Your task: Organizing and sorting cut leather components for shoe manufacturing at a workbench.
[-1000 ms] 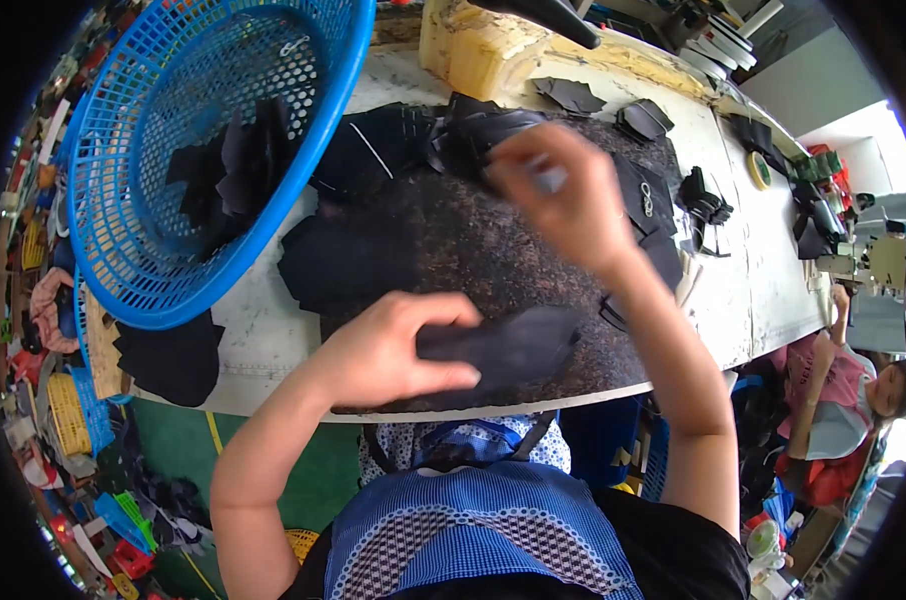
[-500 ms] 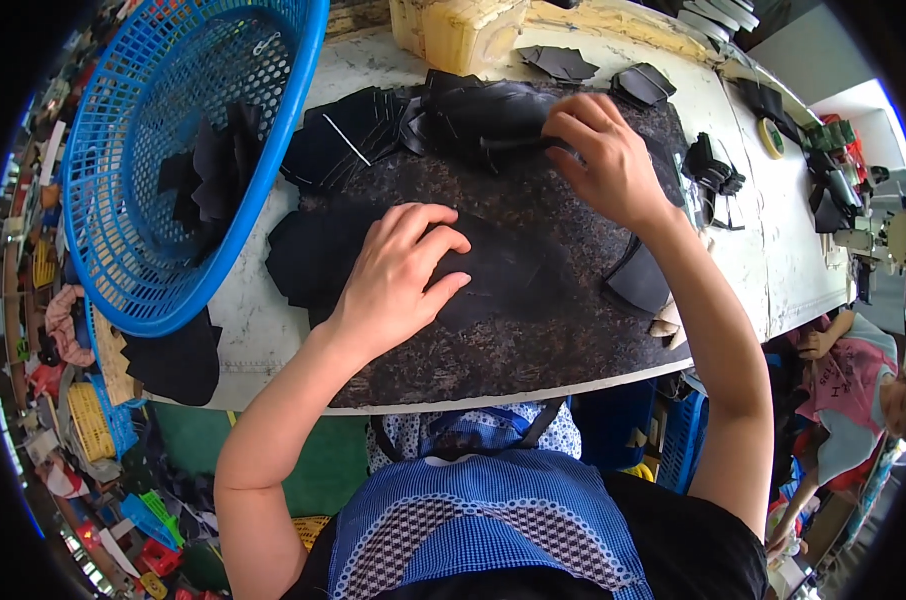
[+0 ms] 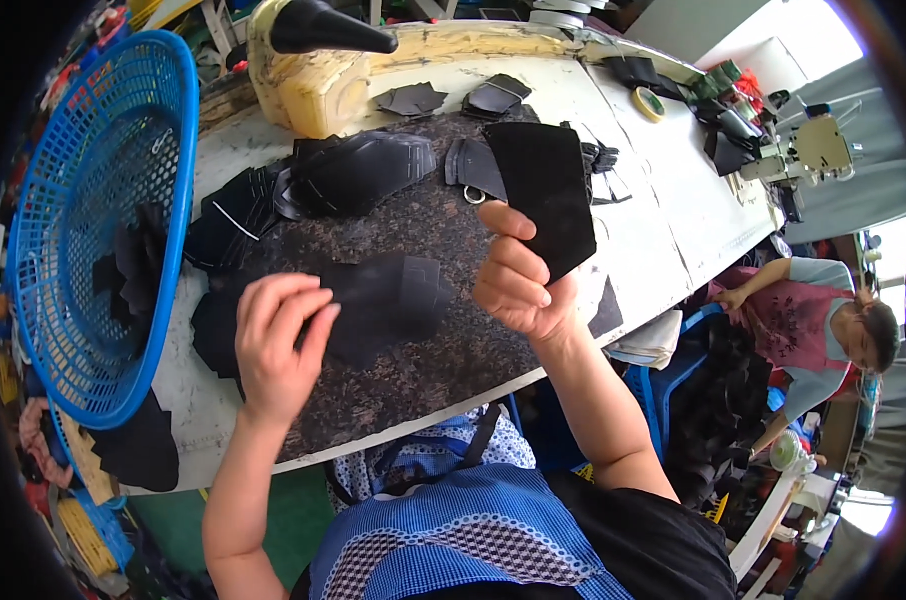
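My right hand is closed on a flat black leather piece, held up over the right part of the dark mottled mat. My left hand has loosely curved fingers with a gap to the thumb and nothing visible in them. It hovers over or rests on dark cut pieces, one with pale marked lines; contact is hard to tell. Beyond them lies a stack of black shaped pieces, beside more pieces with white lines. Near my right fingers are smaller grey-black pieces and a small ring.
A blue plastic basket with black scraps stands tilted at the left. A yellowed container sits at the back. Farther right are a tape roll and a sewing machine. Another person is bent over at the right.
My right hand has come back from the far stack, turned upward, and now holds up a black leather piece. My left hand's fingers have drawn together. The view has swung right.
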The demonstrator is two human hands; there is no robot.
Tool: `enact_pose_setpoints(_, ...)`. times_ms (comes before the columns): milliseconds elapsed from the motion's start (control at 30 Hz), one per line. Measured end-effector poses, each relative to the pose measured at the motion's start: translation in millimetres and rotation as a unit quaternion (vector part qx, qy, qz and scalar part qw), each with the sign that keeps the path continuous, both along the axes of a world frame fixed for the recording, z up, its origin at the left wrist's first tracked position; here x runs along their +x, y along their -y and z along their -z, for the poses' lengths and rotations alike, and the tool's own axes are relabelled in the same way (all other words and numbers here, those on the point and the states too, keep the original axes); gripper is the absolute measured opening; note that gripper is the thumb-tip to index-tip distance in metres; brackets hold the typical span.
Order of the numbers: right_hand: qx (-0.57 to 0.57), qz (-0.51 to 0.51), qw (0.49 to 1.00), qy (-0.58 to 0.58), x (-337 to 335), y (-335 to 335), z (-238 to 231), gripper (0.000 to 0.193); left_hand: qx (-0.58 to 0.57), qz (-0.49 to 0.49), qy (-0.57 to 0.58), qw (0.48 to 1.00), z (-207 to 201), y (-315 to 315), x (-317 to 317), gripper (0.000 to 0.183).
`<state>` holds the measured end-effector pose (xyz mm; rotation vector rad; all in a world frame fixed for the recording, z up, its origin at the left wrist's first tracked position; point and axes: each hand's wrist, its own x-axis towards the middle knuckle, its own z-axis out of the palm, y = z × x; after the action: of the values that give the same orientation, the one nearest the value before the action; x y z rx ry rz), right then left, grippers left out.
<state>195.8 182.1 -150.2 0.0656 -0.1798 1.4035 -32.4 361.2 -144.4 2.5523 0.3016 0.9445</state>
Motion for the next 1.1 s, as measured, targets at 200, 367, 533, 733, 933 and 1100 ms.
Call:
enact_pose_setpoints(200, 0.061, -0.048, 0.992, -0.096, -15.8, 4.3, 14.6, 0.029, 0.093, 0.103, -0.154, 0.978, 28.9, 74.1, -46.1, 0.033)
enact_pose_setpoints(367, 0.062, -0.068, 0.988, -0.125, -28.5, 12.7, 23.2, 0.028, 0.04, 0.087, -0.157, 0.983, 29.2, 77.7, -52.6, 0.038)
enact_pose_setpoints(533, -0.065, -0.099, 0.982, 0.145, -41.8, 24.0, 10.6, 0.039, -0.378, 0.092, -0.062, 0.919, 5.0, 70.1, -56.0, 0.05)
enact_pose_setpoints(733, -0.223, 0.031, 0.623, 0.749, -94.4, 37.1, -16.2, 0.02, -0.665, 0.084, -0.132, 0.731, -19.0, 57.5, -58.3, 0.027)
enact_pose_setpoints(933, -0.363, -0.056, 0.749, 0.552, -105.4, 68.8, -5.8, 0.017, -0.613, 0.007, -0.131, 0.779, -3.5, 73.8, -82.4, 0.018)
enact_pose_setpoints(1100, -0.401, -0.033, 0.755, 0.518, -114.7, 92.5, 8.7, 0.017, -0.614, 0.0, -0.108, 0.782, 14.6, 80.5, -93.3, 0.02)
